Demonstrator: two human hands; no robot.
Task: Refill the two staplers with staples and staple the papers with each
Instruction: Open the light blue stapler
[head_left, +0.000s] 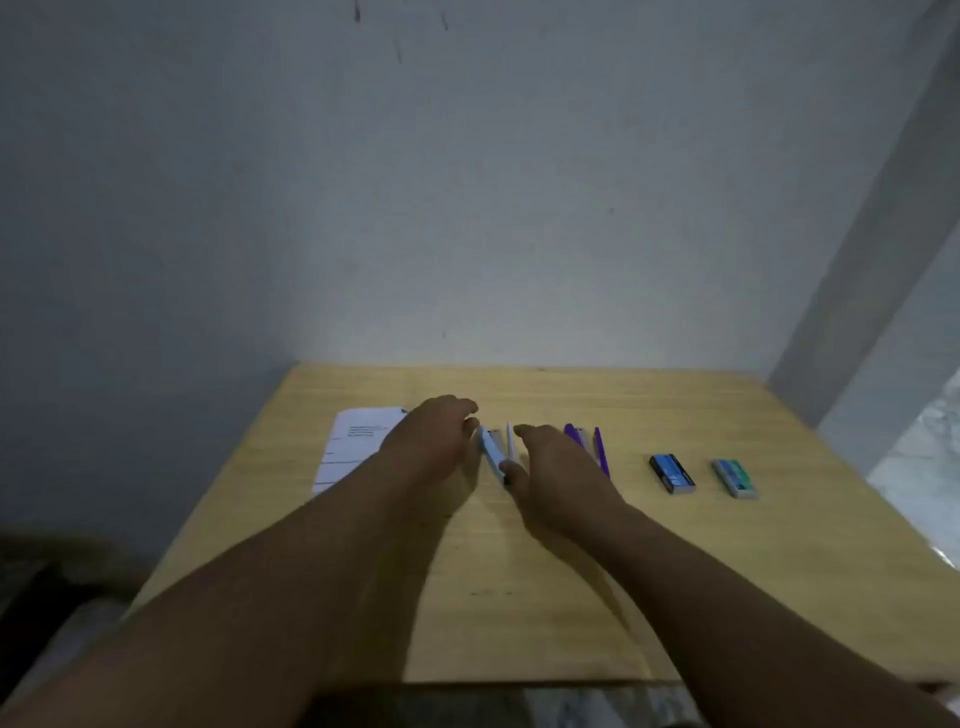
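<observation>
Both hands out over the wooden table (519, 597), meeting at the light blue stapler (493, 451) near its far middle. The stapler lies hinged open — two pale arms spread in a narrow V. Left hand (434, 434) arches over its left side, fingers curled loosely with the tips just at the stapler's far end; touching or only hovering, cannot tell. Right hand (553, 470) sits at its right side, thumb resting at the hinge end, fingers extended and a little apart — no firm clamp visible on either side.

The purple stapler (587, 444) lies just right of the right hand, partly hidden by it, also apparently opened. Further right, well apart from the hands: a blue staple box (671, 473), then a green staple box (735, 478), both seemingly closed. Papers (353, 447) lie far left, partly under the left forearm.

Judgement: the refill step on the first stapler is barely begun — the magazine is exposed, but no staples are out. Next move likely calls for steadying the open stapler with one hand, reaching right for a box, and drawing out a strip.
</observation>
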